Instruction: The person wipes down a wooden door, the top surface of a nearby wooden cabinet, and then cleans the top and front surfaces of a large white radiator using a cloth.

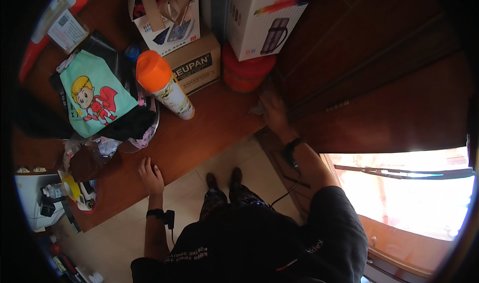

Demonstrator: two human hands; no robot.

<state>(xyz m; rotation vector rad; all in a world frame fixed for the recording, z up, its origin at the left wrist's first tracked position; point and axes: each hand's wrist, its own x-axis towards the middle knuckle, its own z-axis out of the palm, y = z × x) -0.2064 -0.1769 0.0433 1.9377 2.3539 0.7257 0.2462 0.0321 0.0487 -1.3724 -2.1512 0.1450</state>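
Note:
My left hand rests with its fingers spread near the front edge of the brown wooden tabletop. Nothing is in it. At the far right end of the tabletop, my right hand lies on a crumpled greyish cloth or sheet, partly hidden under the fingers; how firmly it is gripped is hard to see in the shade. Just beyond that hand stands a red round tub, with a white flask box on it. An aerosol can with an orange cap leans between the hands, farther back.
A cardboard carton carries a blood pressure monitor box. To the left lie a mint-green bag with a cartoon figure, dark cloth and plastic bags. Yellow tape sits in a container at the left end. A dark wooden panel borders the right side.

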